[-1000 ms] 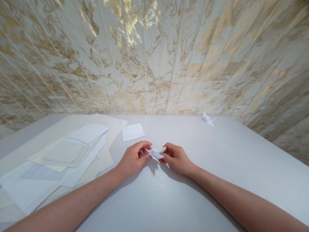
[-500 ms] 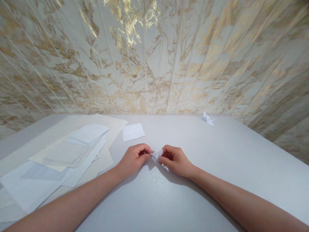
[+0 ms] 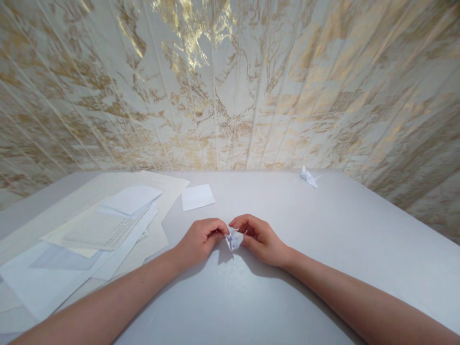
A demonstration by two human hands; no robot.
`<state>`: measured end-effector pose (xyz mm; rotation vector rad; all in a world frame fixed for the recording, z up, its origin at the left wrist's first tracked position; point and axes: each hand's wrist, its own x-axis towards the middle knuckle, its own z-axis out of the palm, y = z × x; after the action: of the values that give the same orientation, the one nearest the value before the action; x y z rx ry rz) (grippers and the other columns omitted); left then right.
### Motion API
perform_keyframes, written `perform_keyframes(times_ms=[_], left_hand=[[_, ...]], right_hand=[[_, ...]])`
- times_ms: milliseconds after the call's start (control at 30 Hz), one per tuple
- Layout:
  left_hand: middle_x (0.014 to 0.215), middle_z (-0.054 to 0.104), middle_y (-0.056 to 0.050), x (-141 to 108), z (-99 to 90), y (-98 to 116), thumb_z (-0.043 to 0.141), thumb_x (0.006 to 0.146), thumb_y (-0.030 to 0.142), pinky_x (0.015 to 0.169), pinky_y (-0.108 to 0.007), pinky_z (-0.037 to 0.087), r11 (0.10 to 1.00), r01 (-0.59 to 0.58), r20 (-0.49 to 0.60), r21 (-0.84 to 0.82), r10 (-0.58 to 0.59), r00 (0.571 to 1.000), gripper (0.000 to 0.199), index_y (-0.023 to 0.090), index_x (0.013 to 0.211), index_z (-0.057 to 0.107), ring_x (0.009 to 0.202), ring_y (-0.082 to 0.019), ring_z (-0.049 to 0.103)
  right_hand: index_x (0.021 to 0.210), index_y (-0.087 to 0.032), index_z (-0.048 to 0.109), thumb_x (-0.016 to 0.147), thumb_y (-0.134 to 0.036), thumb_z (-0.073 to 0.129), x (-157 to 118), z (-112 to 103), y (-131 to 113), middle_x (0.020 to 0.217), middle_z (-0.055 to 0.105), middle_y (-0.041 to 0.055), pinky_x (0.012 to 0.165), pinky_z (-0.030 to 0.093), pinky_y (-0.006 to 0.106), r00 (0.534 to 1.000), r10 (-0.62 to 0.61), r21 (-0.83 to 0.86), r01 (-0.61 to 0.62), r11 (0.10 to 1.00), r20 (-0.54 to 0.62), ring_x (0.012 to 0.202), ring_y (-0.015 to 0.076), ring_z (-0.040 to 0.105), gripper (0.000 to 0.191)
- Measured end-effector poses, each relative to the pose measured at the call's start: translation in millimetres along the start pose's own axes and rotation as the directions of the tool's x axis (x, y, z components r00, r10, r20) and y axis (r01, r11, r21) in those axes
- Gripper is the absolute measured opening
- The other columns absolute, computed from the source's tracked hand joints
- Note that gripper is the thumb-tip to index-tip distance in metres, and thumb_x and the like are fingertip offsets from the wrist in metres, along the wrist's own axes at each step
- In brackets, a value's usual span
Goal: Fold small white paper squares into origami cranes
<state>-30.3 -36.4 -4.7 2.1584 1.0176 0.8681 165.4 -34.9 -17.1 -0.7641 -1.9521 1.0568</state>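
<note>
Between my two hands, just above the table, is a small white folded paper crane (image 3: 234,239) with pointed flaps. My left hand (image 3: 201,239) pinches its left side between thumb and fingers. On the other side, my right hand (image 3: 261,239) curls around it, the thumb at its right edge and the index finger arched over its top. The exact contact of the right fingertips is partly hidden. A shadow of the crane and hands falls on the white table (image 3: 230,297) below.
A square of white paper (image 3: 198,197) lies beyond my left hand. To the left is a spread of overlapping sheets (image 3: 82,258), one with lines of writing. Another folded paper crane (image 3: 309,177) rests at the back right, near the gold-patterned wall covering (image 3: 230,96).
The folded paper has turned, so more of its pointed flaps show. My right index finger has shifted left over its top, and its grip looks looser. My left hand stays almost in place.
</note>
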Motion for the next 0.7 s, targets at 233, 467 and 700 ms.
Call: perform_keyframes(times_ms=[233, 467, 700], left_hand=[[0.072, 0.063, -0.003, -4.6, 4.1, 0.7, 0.038, 0.077, 0.006, 0.064, -0.022, 0.044, 0.964, -0.214, -0.024, 0.157, 0.22, 0.975, 0.022, 0.016, 0.076, 0.058, 0.068, -0.012, 0.057], [0.061, 0.056, 0.004, -5.0, 8.5, -1.6, 0.047, 0.076, 0.011, 0.056, -0.021, 0.041, 0.998, 0.023, -0.08, 0.054, -0.018, 0.997, 0.009, 0.018, 0.074, 0.052, 0.056, -0.01, 0.053], [0.067, 0.056, 0.0, -7.0, 8.0, 1.0, 0.05, 0.075, 0.016, 0.058, -0.023, 0.043, 0.999, -0.044, -0.026, 0.004, 0.044, 0.999, 0.005, 0.017, 0.07, 0.05, 0.061, -0.011, 0.053]], right_hand=[[0.092, -0.017, 0.054, 0.076, -0.022, 0.061, -1.5, 0.3, -2.5, 0.085, 0.059, 0.0043, 0.057, 0.048, 0.024, 0.998, -0.003, -0.046, 0.006, 0.999, 0.058, 0.064, 0.0109, 0.057, 0.019], [0.092, -0.016, 0.055, 0.072, -0.038, 0.067, -1.6, 1.1, -1.2, 0.083, 0.06, 0.0052, 0.063, 0.049, 0.027, 0.998, -0.042, -0.158, 0.048, 0.986, 0.043, 0.069, 0.0145, 0.058, 0.033], [0.089, -0.019, 0.047, 0.066, -0.044, 0.071, -2.7, 4.5, 2.9, 0.072, 0.06, 0.0011, 0.056, 0.048, 0.026, 0.997, 0.051, -0.019, -0.052, 0.998, -0.059, 0.06, 0.0137, 0.059, 0.041]])
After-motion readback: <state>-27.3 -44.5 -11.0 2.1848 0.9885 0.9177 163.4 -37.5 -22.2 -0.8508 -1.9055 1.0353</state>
